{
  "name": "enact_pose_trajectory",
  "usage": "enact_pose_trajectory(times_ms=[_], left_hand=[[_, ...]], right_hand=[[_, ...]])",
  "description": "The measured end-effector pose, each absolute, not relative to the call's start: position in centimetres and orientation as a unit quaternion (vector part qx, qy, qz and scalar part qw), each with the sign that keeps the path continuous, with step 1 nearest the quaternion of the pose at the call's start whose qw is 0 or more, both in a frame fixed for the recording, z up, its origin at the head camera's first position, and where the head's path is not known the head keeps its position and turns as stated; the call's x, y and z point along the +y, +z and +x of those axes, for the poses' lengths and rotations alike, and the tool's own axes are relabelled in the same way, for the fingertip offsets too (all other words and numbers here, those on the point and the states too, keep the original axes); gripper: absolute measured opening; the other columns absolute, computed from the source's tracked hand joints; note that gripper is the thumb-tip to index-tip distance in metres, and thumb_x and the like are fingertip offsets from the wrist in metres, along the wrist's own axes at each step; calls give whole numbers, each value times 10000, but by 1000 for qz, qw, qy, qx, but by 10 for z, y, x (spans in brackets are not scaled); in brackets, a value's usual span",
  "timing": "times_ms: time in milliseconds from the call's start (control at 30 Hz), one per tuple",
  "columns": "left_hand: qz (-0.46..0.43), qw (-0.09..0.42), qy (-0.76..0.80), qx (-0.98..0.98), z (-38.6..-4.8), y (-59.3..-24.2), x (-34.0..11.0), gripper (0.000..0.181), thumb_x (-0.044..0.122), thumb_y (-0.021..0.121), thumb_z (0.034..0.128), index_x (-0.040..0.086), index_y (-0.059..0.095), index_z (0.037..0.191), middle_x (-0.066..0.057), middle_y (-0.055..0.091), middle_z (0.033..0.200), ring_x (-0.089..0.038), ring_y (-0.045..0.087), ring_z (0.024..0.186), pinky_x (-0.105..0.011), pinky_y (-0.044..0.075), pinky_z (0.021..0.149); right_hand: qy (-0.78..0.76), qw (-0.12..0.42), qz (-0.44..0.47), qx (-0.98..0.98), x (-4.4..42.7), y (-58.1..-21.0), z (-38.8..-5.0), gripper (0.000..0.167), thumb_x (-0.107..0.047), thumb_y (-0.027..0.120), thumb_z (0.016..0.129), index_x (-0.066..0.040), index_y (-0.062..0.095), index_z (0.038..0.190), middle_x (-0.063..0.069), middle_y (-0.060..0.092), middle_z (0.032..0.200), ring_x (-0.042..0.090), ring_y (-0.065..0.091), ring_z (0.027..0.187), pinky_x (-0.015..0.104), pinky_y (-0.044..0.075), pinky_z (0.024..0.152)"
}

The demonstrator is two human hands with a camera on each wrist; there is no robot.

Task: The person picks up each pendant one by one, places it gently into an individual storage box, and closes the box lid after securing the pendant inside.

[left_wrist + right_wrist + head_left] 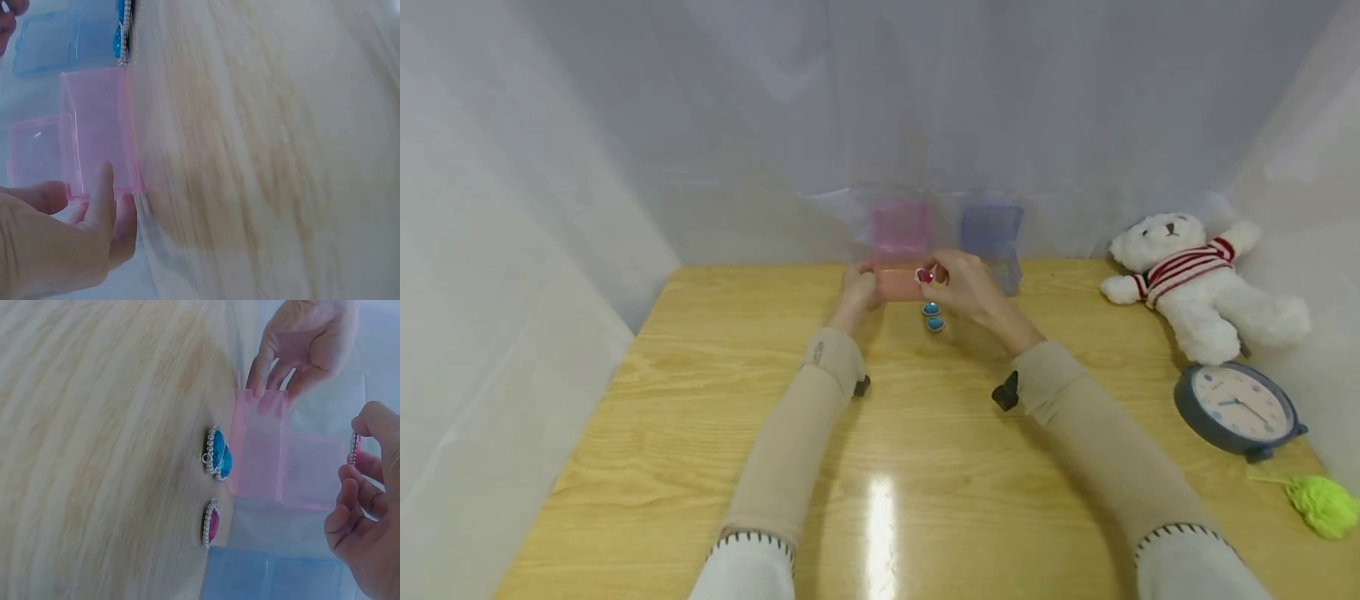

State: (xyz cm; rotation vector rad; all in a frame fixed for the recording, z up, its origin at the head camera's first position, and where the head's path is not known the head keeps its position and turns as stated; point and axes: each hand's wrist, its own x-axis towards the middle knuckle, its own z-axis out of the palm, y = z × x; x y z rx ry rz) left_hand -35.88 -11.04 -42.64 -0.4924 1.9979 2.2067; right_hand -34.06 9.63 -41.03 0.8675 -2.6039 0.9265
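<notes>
A pink clear box point(898, 285) with its lid raised stands at the table's back. The left hand point(859, 293) holds its left end, thumb and fingers around the wall in the left wrist view point(100, 137). Above the box's right end, the right hand point(966, 287) pinches a red gem piece point(924, 276) with a beaded silver edge, seen edge-on in the right wrist view point(354, 449). Two blue gem pieces point(932, 309) lie in front of the box. Another pink-red gem piece point(212, 523) lies on the table beside them, hidden in the head view.
A blue clear box point(992, 229) with a raised lid stands behind the right hand. On the right are a white teddy bear point(1195, 279) in a striped top, a round clock point(1240, 404) and green yarn point(1322, 506). A pale curtain point(887, 100) hangs behind the table.
</notes>
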Motion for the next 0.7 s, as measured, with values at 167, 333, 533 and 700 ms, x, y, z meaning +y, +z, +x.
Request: enact_pose_trajectory(times_ms=[167, 333, 533, 700], left_hand=[[-172, 62, 732, 656, -357, -422, -110, 548, -82, 407, 994, 9, 528, 1520, -159, 649, 1250, -114, 524, 712, -202, 438, 561], [-159, 57, 722, 671, -355, -425, -108, 556, -70, 374, 1023, -14, 436, 1573, -229, 471, 1573, -170, 474, 878, -261, 458, 716], [-149, 47, 714, 683, -353, -428, -108, 569, -57, 369, 1021, 11, 430, 1583, -222, 513, 1531, -129, 460, 785, -250, 448, 699], [-165, 46, 703, 691, -352, -426, -107, 569, -60, 403, 1028, 48, 446, 1585, -183, 513, 1579, -198, 575, 1014, -282, 521, 810]], right_hand=[[348, 122, 285, -885, 89, -410, -350, 250, -191, 726, 899, -35, 756, 1092, 123, 710, 934, 260, 647, 845, 357, 537, 733], [365, 119, 269, -883, 80, -414, -360, 240, -178, 733, 886, -28, 767, 1071, 118, 713, 920, 248, 642, 839, 345, 533, 736], [368, 107, 258, -887, 71, -415, -370, 256, -201, 751, 912, -13, 776, 1085, 124, 734, 916, 242, 658, 820, 324, 545, 714], [350, 91, 250, -898, 63, -417, -376, 267, -239, 790, 924, -16, 783, 1069, 130, 755, 933, 248, 686, 827, 346, 565, 728]])
